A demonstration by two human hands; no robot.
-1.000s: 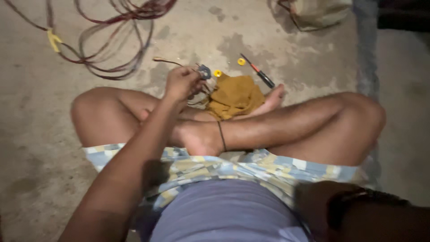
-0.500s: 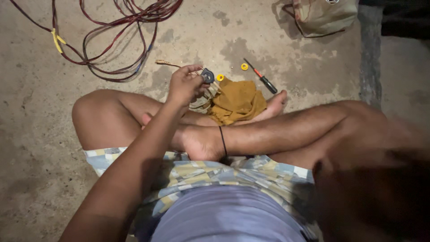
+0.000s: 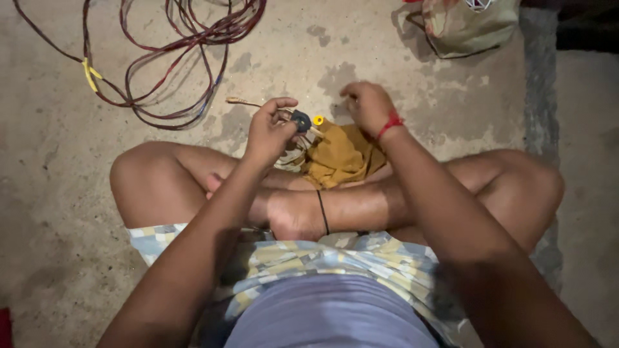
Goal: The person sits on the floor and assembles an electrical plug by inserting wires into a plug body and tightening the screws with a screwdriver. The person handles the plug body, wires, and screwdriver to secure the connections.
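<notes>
I sit cross-legged on a concrete floor. My left hand [image 3: 269, 132] is raised in front of my knees, fingers pinched on a small dark plug-like part [image 3: 300, 120] with thin wires trailing from it. A small yellow round piece [image 3: 318, 120] lies just right of it. My right hand [image 3: 365, 103] reaches down beyond a crumpled mustard-yellow cloth [image 3: 340, 154], its fingers curled over the floor where a screwdriver lay; the tool itself is hidden and I cannot see whether the hand grips it. A red thread band [image 3: 389, 124] circles that wrist.
A coil of dark red and blue cable [image 3: 184, 64] with a yellow tie lies on the floor at the upper left. A cloth bag [image 3: 467, 22] sits at the upper right. A darker strip of concrete [image 3: 540, 96] runs down the right side.
My right arm has swung in from the lower right and its hand now covers the spot where the screwdriver lay. My left hand stays up with the dark part.
</notes>
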